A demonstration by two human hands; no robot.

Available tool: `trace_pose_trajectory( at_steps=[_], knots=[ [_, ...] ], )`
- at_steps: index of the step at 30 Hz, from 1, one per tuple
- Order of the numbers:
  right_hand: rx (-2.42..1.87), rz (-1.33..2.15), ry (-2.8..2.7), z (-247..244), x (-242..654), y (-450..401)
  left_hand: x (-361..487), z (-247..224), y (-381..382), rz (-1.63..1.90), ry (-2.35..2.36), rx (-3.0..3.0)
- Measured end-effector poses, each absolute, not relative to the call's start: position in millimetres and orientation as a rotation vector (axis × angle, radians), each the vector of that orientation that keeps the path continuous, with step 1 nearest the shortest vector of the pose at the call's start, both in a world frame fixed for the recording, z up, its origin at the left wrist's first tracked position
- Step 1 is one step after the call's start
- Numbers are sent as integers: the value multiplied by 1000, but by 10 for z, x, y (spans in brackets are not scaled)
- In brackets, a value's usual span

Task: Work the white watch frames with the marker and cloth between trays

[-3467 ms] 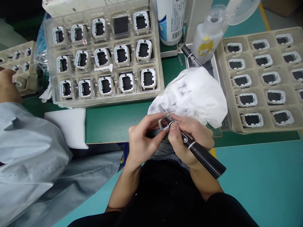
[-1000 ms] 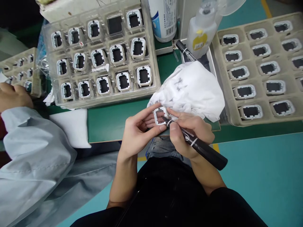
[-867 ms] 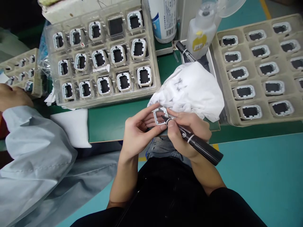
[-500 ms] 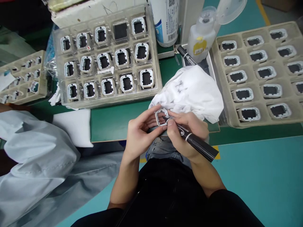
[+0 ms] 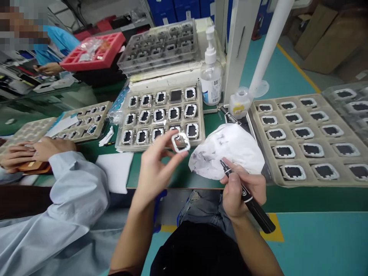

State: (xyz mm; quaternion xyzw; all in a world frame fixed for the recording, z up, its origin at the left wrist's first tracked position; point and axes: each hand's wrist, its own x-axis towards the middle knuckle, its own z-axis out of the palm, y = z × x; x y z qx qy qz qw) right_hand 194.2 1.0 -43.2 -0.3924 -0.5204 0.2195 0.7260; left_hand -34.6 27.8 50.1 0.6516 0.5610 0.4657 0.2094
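Between thumb and fingertips, my left hand holds a small white square frame up in front of the near edge of the left tray. That tray bears rows of similar frames with dark centres. A black marker is gripped in my right hand, its dark tip pointing up and left over a crumpled white cloth with dark smudges. A second marker lies behind the cloth. The right tray bears more frames.
A pump bottle and a small bottle stand behind the cloth, near a white post. A co-worker's sleeve is close on the left, beside a white pad. A red tray is farther back.
My left hand has moved left with the frame, away from the marker. My right hand has moved right with the marker. The view has tilted up, showing more of the background.
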Motion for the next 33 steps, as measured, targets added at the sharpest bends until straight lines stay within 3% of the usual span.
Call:
trace_pose_trajectory(
  at_steps=[4,11,14,21,28,33],
  knots=[
    [-879,437,-1109,-431,1894,38,-753,804,1142,1251,1743,2160],
    [-922,469,-1069,-480,1865,62,-1067,941,2507,540,1987,2397],
    [-914,464,-1059,-508,1863,70,-1054,1024,2592,386,1972,2417],
    [-911,465,-1065,-511,1868,91,-719,1268,2679,428,1718,2588],
    [-952,417,-1073,-470,1858,110,-442,1344,2861,342,1880,2575],
    [-950,403,-1074,-489,1874,128,-356,1366,2947,94,1638,2672]
  ],
)
